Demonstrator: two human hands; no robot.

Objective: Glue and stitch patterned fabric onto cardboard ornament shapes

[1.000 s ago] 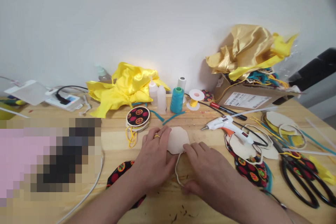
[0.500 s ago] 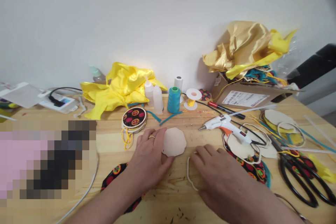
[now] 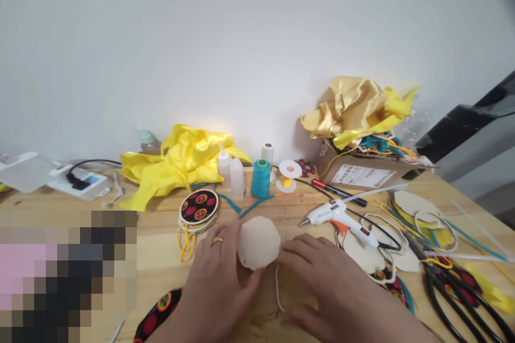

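My left hand point(image 3: 219, 265), with a ring on one finger, grips a cream-coloured, roughly round flat piece point(image 3: 259, 243) by its left and lower edge, thumb below and fingers along the side. Close to the right edge of that piece is my right hand point(image 3: 322, 276). A thin white cord point(image 3: 278, 292) runs from under its fingertips down to its thumb, and the fingers appear closed on it; the palm side is hidden. Black patterned fabric point(image 3: 159, 313) lies partly under my left forearm.
A white glue gun point(image 3: 341, 220) and black-handled scissors point(image 3: 438, 300) lie to the right. Behind stand a teal thread cone point(image 3: 261, 179), a ribbon spool point(image 3: 288, 174), yellow fabric point(image 3: 181, 158) and a filled cardboard box point(image 3: 362, 171). A patterned disc point(image 3: 199, 206) lies at left.
The view has tilted up, so everything sits lower. My right hand has moved closer to the round piece's right edge; my left hand keeps its grip on the piece.
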